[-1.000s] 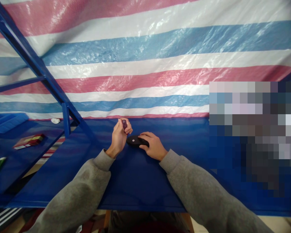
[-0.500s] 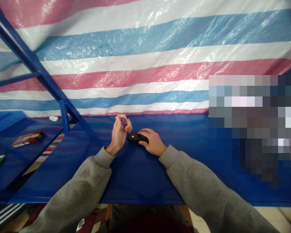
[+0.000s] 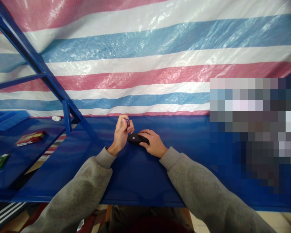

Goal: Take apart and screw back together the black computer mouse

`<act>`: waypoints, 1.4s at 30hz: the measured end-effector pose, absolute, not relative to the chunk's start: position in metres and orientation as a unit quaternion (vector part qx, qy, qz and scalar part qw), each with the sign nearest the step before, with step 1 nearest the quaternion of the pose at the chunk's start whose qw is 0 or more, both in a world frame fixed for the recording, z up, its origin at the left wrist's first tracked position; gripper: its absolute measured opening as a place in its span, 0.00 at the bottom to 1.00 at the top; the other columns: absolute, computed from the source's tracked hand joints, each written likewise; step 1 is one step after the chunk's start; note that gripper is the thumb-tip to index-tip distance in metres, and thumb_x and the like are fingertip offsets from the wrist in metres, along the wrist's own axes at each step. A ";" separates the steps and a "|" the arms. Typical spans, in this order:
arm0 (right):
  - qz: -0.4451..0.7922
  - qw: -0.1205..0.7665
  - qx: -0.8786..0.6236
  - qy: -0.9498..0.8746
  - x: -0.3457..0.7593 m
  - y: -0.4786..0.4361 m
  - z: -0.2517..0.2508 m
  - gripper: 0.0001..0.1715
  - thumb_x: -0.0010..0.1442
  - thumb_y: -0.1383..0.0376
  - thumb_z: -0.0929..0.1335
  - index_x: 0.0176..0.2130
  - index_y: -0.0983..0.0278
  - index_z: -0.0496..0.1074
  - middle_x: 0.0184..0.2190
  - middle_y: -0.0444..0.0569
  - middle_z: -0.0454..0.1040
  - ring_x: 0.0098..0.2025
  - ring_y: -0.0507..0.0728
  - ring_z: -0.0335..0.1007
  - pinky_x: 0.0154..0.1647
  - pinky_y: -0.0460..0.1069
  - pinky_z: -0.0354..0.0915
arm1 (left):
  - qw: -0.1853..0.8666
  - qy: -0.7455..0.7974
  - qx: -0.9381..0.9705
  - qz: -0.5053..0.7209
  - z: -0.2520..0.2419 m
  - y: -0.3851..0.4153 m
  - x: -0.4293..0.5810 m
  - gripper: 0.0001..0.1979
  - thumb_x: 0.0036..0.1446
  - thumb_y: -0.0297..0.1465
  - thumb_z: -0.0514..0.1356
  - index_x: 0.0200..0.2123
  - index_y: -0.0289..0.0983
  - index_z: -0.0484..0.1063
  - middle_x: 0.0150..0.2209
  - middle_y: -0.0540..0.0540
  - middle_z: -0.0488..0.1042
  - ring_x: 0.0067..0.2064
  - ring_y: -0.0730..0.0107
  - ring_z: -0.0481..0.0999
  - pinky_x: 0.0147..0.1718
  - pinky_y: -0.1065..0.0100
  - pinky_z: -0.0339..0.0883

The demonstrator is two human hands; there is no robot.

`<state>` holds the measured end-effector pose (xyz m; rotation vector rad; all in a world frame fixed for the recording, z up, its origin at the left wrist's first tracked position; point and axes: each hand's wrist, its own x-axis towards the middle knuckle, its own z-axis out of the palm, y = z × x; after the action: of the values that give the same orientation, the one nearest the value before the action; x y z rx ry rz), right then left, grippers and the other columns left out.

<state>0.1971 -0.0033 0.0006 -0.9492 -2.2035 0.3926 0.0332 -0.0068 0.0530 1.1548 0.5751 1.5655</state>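
A small purple object [image 3: 127,122] is pinched in the raised left hand [image 3: 121,134], fingertips together, just above a black oval device [image 3: 134,138]. The curved right hand [image 3: 155,144] presses that device onto the blue table [image 3: 135,181], apparently steadying it.

Blk case [image 3: 133,138] — red/wht/blue striped tarp [image 3: 145,64]

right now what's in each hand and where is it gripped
The left hand pinches a small dark purple item between thumb and fingertips; exactly where is too small to tell. The right hand lies over the right end of a black oval object.
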 end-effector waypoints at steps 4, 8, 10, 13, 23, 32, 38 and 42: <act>0.155 0.345 -0.369 -0.849 0.197 -0.003 0.001 0.19 0.54 0.67 0.70 0.47 0.62 0.71 0.47 0.52 0.71 0.50 0.60 0.66 0.54 0.57 0.62 | 0.531 0.236 0.467 0.666 0.052 -0.009 0.031 0.14 0.58 0.43 0.57 0.35 0.41 0.58 0.19 0.57 0.52 0.20 0.78 0.54 0.23 0.74 0.54; 0.151 0.348 -0.369 -0.849 0.197 -0.004 0.001 0.20 0.54 0.66 0.71 0.48 0.62 0.71 0.48 0.52 0.71 0.50 0.60 0.66 0.54 0.57 0.62 | 0.534 0.243 0.457 0.669 0.054 -0.008 0.031 0.13 0.57 0.41 0.59 0.33 0.41 0.57 0.20 0.57 0.52 0.20 0.79 0.55 0.22 0.75 0.54; 0.151 0.349 -0.369 -0.848 0.196 -0.004 0.001 0.20 0.53 0.67 0.71 0.48 0.62 0.71 0.48 0.52 0.71 0.50 0.60 0.66 0.54 0.57 0.62 | 0.533 0.245 0.455 0.670 0.055 -0.006 0.030 0.13 0.57 0.41 0.59 0.33 0.41 0.59 0.21 0.56 0.55 0.20 0.79 0.56 0.22 0.75 0.54; 0.149 0.351 -0.369 -0.848 0.196 -0.004 0.001 0.20 0.53 0.67 0.71 0.47 0.63 0.71 0.48 0.52 0.71 0.50 0.60 0.65 0.55 0.57 0.62 | 0.530 0.251 0.452 0.672 0.058 -0.003 0.028 0.14 0.59 0.43 0.56 0.32 0.38 0.62 0.22 0.54 0.57 0.20 0.79 0.57 0.21 0.74 0.55; 0.152 0.342 -0.373 -0.849 0.197 -0.003 0.003 0.21 0.52 0.67 0.72 0.47 0.64 0.71 0.47 0.52 0.71 0.48 0.60 0.66 0.54 0.56 0.62 | 0.542 0.234 0.458 0.665 0.055 -0.006 0.029 0.15 0.59 0.44 0.55 0.30 0.38 0.61 0.18 0.56 0.51 0.19 0.79 0.53 0.21 0.75 0.53; 0.155 0.346 -0.371 -0.848 0.198 -0.002 0.001 0.22 0.52 0.67 0.72 0.48 0.64 0.71 0.47 0.52 0.71 0.49 0.60 0.66 0.54 0.56 0.62 | 0.536 0.231 0.446 0.679 0.058 0.014 0.037 0.16 0.60 0.43 0.54 0.29 0.36 0.62 0.19 0.55 0.55 0.18 0.81 0.52 0.18 0.76 0.50; 0.159 0.351 -0.368 -0.847 0.198 -0.002 -0.001 0.21 0.52 0.68 0.72 0.48 0.63 0.71 0.47 0.52 0.71 0.49 0.60 0.66 0.54 0.56 0.62 | 0.538 0.231 0.448 0.676 0.055 0.007 0.038 0.22 0.60 0.48 0.51 0.25 0.35 0.62 0.17 0.55 0.51 0.18 0.80 0.53 0.18 0.76 0.52; 0.160 0.352 -0.371 -0.844 0.198 -0.002 -0.001 0.21 0.52 0.68 0.72 0.48 0.63 0.71 0.47 0.52 0.71 0.49 0.61 0.66 0.54 0.57 0.62 | 0.533 0.223 0.438 0.689 0.054 0.003 0.035 0.15 0.57 0.45 0.57 0.33 0.40 0.61 0.18 0.57 0.53 0.18 0.80 0.53 0.18 0.77 0.52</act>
<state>0.1979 -0.0019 -0.0014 -0.9596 -2.1854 0.4147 0.0349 0.0029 0.0536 1.0452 0.5323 1.6421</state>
